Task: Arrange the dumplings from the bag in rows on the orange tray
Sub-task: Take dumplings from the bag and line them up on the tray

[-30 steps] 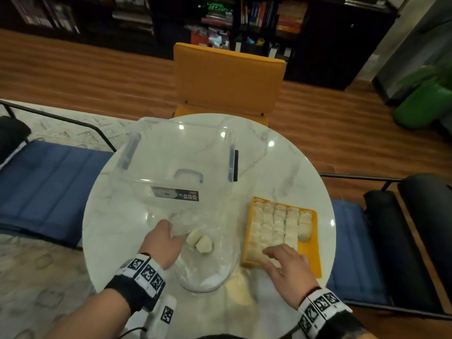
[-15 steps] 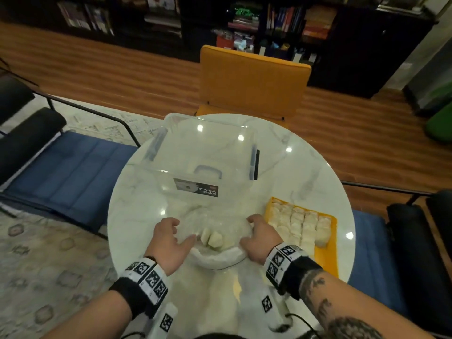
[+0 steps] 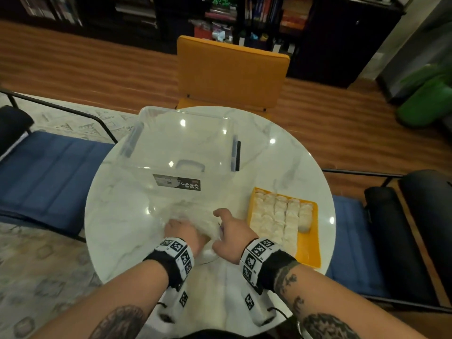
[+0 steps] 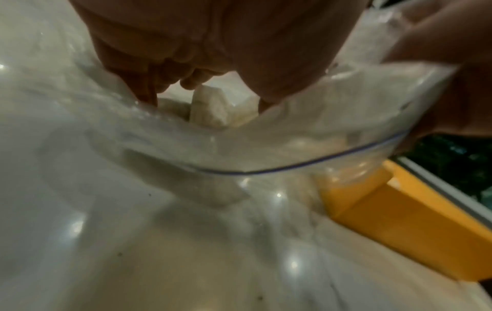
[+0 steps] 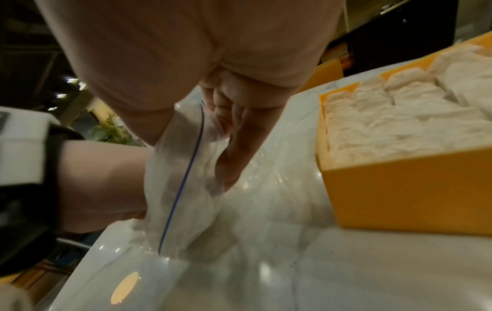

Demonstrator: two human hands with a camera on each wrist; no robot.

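Orange tray (image 3: pixel 308 250) mostly filled, dumplings (image 3: pixel 281 216) lined in rows, bare strip left on right side. Few dumplings seen inside bag (image 4: pixel 293 134), just left of tray. Bag mouth pinched by right hand (image 3: pixel 232 232). Left hand (image 3: pixel 182 232) reached inside, fingers curled toward dumpling (image 4: pixel 210 105); actual grip can't be confirmed tbh. Nearly done, looks like.

Two hands, left hand (image 3: pixel 182 232) and right hand (image 3: pixel 232 232), one clear bag (image 3: pixel 195 214) between them, one orange tray (image 3: pixel 309 250) right of the right hand, one clear box (image 3: pixel 181 143) beyond both hands
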